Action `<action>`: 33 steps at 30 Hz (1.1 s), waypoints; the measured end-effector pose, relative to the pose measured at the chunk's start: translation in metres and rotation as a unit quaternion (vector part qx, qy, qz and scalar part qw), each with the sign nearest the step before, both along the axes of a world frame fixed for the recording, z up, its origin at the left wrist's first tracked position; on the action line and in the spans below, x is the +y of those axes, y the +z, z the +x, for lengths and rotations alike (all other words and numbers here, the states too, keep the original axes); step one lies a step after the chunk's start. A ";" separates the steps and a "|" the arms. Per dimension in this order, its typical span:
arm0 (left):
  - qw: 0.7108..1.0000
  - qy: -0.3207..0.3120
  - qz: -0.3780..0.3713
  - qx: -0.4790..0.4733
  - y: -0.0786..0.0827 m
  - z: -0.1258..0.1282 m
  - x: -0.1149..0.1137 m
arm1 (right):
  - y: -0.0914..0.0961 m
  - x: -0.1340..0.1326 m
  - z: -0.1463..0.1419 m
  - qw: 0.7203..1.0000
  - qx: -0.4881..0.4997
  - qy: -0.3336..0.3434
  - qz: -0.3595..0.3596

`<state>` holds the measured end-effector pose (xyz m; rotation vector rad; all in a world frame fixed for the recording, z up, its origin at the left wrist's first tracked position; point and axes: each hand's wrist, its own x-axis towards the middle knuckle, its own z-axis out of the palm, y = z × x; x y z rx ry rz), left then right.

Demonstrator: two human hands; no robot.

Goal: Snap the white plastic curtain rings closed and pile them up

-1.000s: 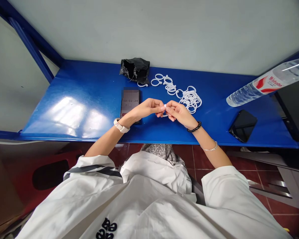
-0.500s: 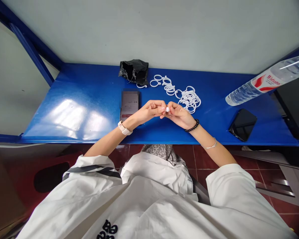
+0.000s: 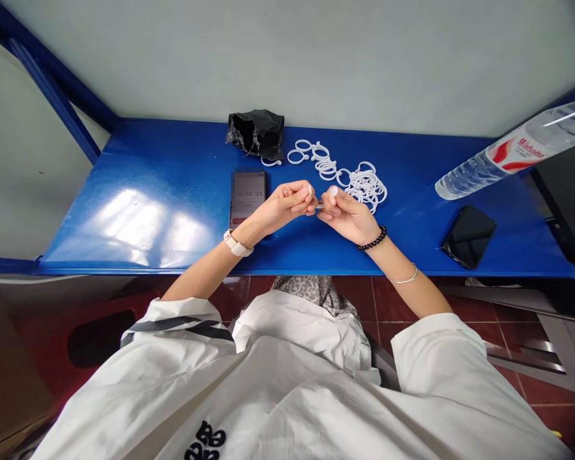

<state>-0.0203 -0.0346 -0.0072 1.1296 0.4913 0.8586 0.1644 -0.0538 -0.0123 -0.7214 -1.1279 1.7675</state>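
Observation:
Just above the middle of the blue table, my left hand [image 3: 292, 203] and my right hand [image 3: 347, 211] face each other, fingers curled in and thumbs on top. Between them a thin white plastic ring [image 3: 320, 206] shows in a narrow gap; both hands grip it, and the fingers hide most of it. A white spot shows at each thumb tip, but I cannot tell whether it is a ring end or a nail. Right behind my right hand lies a pile of white plastic rings [image 3: 367, 185], with several more spread to its left.
A torn black plastic bag [image 3: 263, 131] stands at the back, a ring peeking out beneath it. A phone [image 3: 246, 191] showing a timer lies beside my left hand. On the right are a water bottle [image 3: 515, 150] and a dark phone [image 3: 469, 236].
My hands have moved slightly apart; before, the fingertips met around a small white spot. The thumbs have lifted, and a thin white strip now shows between the hands.

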 end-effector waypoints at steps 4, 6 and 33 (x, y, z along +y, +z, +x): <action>0.992 0.047 0.079 0.088 0.002 -0.003 0.001 | -0.003 0.001 0.004 0.996 -0.085 -0.021 0.031; 0.976 0.066 0.149 0.142 0.002 -0.006 0.002 | -0.004 0.002 0.007 0.983 -0.160 -0.055 0.075; 0.788 0.026 0.515 0.336 -0.020 -0.002 0.003 | -0.027 0.054 0.047 0.676 -0.614 -0.270 0.306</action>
